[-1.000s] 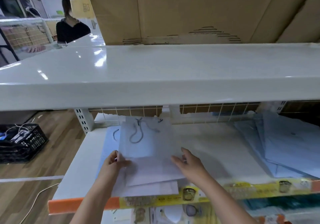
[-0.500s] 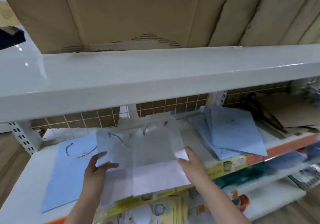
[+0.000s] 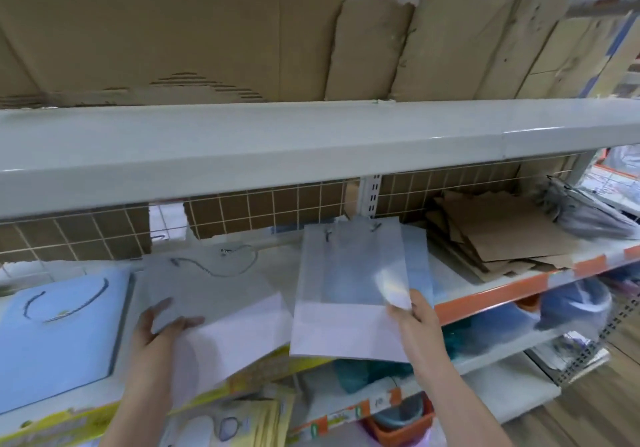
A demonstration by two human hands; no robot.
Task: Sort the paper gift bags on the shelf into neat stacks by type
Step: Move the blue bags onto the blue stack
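Observation:
Two flat white paper gift bags lie on the middle shelf (image 3: 512, 284). My left hand (image 3: 157, 325) grips the lower left corner of one white bag (image 3: 221, 308), which has a grey cord handle. My right hand (image 3: 415, 311) holds the right edge of the second white bag (image 3: 346, 291), lifted and apart from the first, overhanging the shelf front. A light blue bag (image 3: 59, 322) with a dark cord lies flat at the left. Behind the lifted bag, more light blue bags (image 3: 420, 266) peek out. Brown paper bags (image 3: 502, 235) sit in a loose pile to the right.
A white upper shelf (image 3: 311, 142) juts out overhead, loaded with cardboard boxes (image 3: 173, 31). A wire grid back panel (image 3: 277, 207) closes the rear. Grey wrapped items (image 3: 581, 211) lie far right. Lower shelves hold yellow packets (image 3: 256, 419) and an orange basket (image 3: 401, 426).
My right hand has pulled the top white bag off the other and carried it to the right. The view has swung right, showing the brown bags. My left hand stays on the lower white bag.

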